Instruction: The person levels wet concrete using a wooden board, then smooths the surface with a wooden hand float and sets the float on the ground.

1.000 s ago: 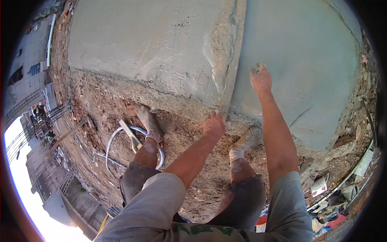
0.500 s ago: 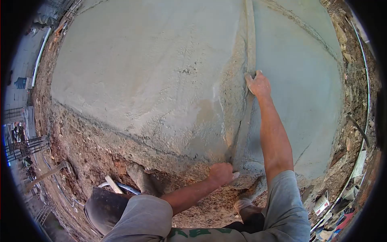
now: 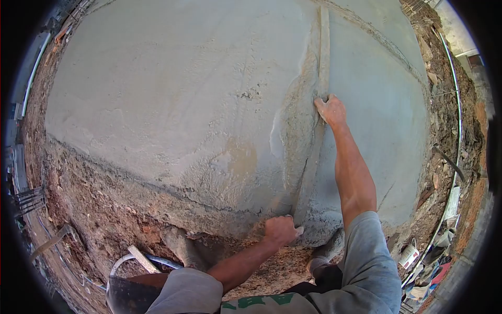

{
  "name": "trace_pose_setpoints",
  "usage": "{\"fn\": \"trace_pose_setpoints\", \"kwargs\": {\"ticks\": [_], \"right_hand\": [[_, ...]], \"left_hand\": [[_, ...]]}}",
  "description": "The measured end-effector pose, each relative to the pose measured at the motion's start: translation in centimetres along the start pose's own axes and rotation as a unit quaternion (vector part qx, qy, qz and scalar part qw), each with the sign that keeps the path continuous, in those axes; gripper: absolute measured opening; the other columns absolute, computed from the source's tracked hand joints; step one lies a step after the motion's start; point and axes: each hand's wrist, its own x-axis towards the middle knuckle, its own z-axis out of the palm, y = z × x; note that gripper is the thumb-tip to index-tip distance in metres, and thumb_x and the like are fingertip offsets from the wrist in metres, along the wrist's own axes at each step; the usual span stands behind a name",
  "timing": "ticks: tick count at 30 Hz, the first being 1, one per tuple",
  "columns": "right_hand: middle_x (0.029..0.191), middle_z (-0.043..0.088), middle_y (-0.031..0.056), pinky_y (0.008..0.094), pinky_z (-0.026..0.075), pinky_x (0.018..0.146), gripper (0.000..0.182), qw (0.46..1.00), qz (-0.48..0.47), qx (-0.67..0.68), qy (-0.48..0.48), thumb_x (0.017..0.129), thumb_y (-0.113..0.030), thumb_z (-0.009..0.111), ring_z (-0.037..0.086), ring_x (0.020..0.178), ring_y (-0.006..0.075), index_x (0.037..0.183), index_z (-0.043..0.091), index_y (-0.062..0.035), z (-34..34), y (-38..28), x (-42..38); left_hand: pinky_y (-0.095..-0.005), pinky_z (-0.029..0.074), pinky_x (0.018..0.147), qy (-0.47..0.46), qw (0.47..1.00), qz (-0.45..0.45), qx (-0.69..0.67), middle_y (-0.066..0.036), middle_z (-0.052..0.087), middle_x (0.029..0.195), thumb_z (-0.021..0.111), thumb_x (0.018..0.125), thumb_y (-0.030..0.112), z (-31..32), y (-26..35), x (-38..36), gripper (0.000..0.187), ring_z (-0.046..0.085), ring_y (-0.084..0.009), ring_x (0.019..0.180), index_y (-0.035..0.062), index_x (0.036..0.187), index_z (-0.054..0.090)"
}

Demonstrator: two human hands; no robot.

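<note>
A long straight board (image 3: 323, 57), coated with cement, lies across the wet grey concrete (image 3: 172, 78) and runs down toward my body. My right hand (image 3: 332, 110) is wrapped round the board about midway along it. At the board's near end, by the slab's edge, my left hand (image 3: 283, 230) is closed on it, thumb pointing right. Rough, raised mortar (image 3: 299, 112) lies along the board's left side. To its right the concrete surface (image 3: 376, 120) looks smoother.
Broken soil (image 3: 104, 193) borders the slab on the near and left sides. A wooden-handled tool (image 3: 51, 243) lies at lower left, and a hose (image 3: 121, 260) with a wood piece (image 3: 144, 259) nearer me. A white bucket (image 3: 409, 256) stands at lower right.
Both hands have shifted slightly left in view with the board, still gripping it. The view has also turned a little, and the mortar ridge beside the board looks wider.
</note>
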Motion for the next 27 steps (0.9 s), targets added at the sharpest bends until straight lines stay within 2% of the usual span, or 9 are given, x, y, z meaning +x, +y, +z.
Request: {"fn": "trace_pose_setpoints", "kwargs": {"ticks": [6, 14, 22, 25, 27], "right_hand": [[0.105, 0.064, 0.0281, 0.047, 0.048, 0.089, 0.06, 1.0, -0.006, -0.028, 0.001, 0.077, -0.049, 0.061, 0.061, 0.103, 0.0417, 0.103, 0.06, 0.0047, 0.2, -1.2, -0.6], [0.098, 0.065, 0.0301, 0.0486, 0.048, 0.086, 0.069, 0.999, -0.013, 0.034, 0.018, 0.077, -0.046, 0.061, 0.062, 0.097, 0.0444, 0.114, 0.048, 0.0102, 1.4, -4.0, -2.1], [0.097, 0.065, 0.0304, 0.0488, 0.048, 0.086, 0.07, 0.998, -0.04, 0.052, 0.01, 0.077, -0.046, 0.062, 0.062, 0.097, 0.0441, 0.116, 0.047, 0.0108, 2.7, -10.9, -2.1], [0.098, 0.065, 0.0299, 0.048, 0.048, 0.087, 0.074, 0.998, -0.038, 0.052, 0.009, 0.077, -0.046, 0.061, 0.063, 0.097, 0.043, 0.121, 0.045, 0.0121, 3.3, -13.4, -2.5], [0.099, 0.065, 0.0296, 0.0473, 0.048, 0.087, 0.077, 0.997, -0.051, 0.05, 0.014, 0.078, -0.046, 0.061, 0.063, 0.098, 0.0421, 0.124, 0.044, 0.0129, 3.9, -14.3, -2.9]], "left_hand": [[-0.0448, 0.054, 0.063, 0.022, 1.0, 0.001, 0.003, -0.018, 0.068, 0.073, 0.064, 0.074, 0.06, -0.5, -1.6, -0.7, 0.058, 0.069, -0.0328, 0.07, 0.003, 0.082, 0.069], [-0.045, 0.054, 0.063, 0.03, 0.999, -0.015, 0.021, -0.017, 0.068, 0.072, 0.064, 0.073, 0.059, -2.5, -5.1, -2.8, 0.057, 0.069, -0.0336, 0.069, 0.0032, 0.083, 0.068], [-0.0449, 0.054, 0.064, 0.06, 0.996, -0.055, 0.021, -0.017, 0.069, 0.074, 0.064, 0.073, 0.06, -5.5, -8.8, -4.2, 0.058, 0.069, -0.0338, 0.07, 0.0037, 0.084, 0.069], [-0.0438, 0.055, 0.067, 0.021, 0.997, -0.064, 0.033, -0.018, 0.069, 0.078, 0.064, 0.075, 0.059, -7.3, -10.2, -5.5, 0.057, 0.07, -0.0325, 0.074, 0.003, 0.086, 0.068], [-0.0447, 0.054, 0.068, 0.026, 0.996, -0.081, 0.024, -0.018, 0.069, 0.077, 0.062, 0.075, 0.06, -7.6, -11.1, -5.6, 0.059, 0.069, -0.0334, 0.074, 0.003, 0.086, 0.069]]}}
